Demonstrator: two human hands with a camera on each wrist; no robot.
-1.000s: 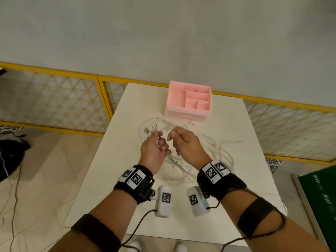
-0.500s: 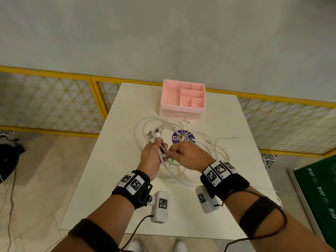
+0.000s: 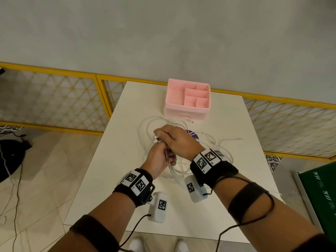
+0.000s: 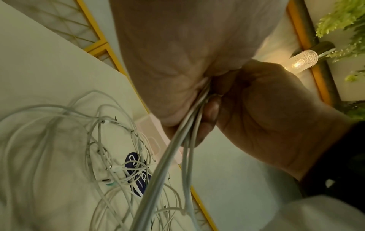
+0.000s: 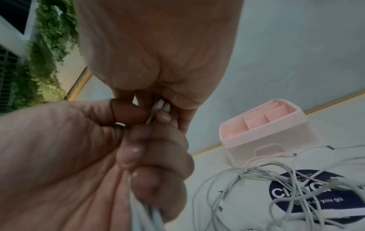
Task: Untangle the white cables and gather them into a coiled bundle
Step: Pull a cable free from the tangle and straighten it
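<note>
head view: left hand (image 3: pixel 157 159) grips white cables (image 3: pixel 173 170); right hand (image 3: pixel 177 140) pinches their ends

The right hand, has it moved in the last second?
Yes. The right hand has crossed toward the person's left, over the left hand, now covering the cable plugs; judged against the pink organizer.

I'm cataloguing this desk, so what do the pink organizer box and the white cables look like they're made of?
Pink organizer box: probably moulded plastic, matte, with thin even walls and rounded corners. White cables: seemingly smooth rubbery plastic sheathing that bends in loose loops, with small metal-looking plug tips.
</note>
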